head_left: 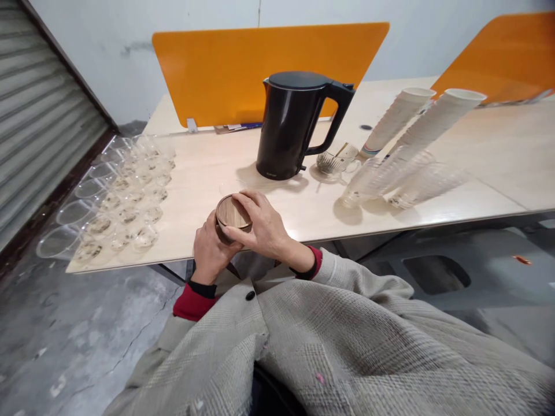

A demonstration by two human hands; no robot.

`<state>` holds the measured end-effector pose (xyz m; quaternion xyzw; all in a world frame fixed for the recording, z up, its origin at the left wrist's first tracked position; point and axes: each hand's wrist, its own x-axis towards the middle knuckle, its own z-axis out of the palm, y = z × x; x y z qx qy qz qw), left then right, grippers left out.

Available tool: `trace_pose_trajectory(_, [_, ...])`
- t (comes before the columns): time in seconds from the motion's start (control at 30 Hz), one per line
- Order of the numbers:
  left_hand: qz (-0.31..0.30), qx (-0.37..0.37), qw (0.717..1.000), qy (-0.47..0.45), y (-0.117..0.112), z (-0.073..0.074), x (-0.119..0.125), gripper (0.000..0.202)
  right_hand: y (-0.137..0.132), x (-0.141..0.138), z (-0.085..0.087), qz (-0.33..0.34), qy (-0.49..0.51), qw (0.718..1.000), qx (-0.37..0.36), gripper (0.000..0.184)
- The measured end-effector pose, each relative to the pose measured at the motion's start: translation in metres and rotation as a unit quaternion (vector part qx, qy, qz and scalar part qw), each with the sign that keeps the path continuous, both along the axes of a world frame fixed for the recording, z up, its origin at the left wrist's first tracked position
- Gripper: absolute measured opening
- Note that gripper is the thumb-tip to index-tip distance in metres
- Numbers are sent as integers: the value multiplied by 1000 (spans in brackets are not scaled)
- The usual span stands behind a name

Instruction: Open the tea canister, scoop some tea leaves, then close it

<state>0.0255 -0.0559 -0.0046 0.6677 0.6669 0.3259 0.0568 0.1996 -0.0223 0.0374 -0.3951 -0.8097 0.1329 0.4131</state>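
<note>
At the table's front edge, my left hand point(211, 244) is wrapped round a small canister whose body is mostly hidden by my fingers. Its round wooden lid point(234, 211) faces up, and my right hand point(265, 226) grips the lid's rim from the right, thumb in front and fingers behind. Whether the lid is loose or seated, I cannot tell. Beyond my hands stands a black electric kettle point(284, 127), upright with its handle to the right. Left of my hands are rows of clear plastic cups point(110, 202) with dark bits in the bottoms of many.
Right of the kettle, a glass cup point(333, 164) holds a strainer-like piece. Tall stacks of paper cups point(427, 124) and clear cup stacks point(390, 179) lean there. An orange divider point(217, 75) stands behind the pale table point(303, 214). A grey stool point(485, 260) is at the right.
</note>
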Motion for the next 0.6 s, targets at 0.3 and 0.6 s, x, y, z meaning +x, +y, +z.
trace_pose_trajectory(0.3, [6, 13, 1000, -11, 0, 0, 1, 108, 66, 39, -5, -26, 29, 999, 27, 47])
trace_pose_trajectory(0.6, [8, 14, 1000, -13, -1, 1, 2, 108, 103, 21, -5, 33, -79, 996, 0, 35])
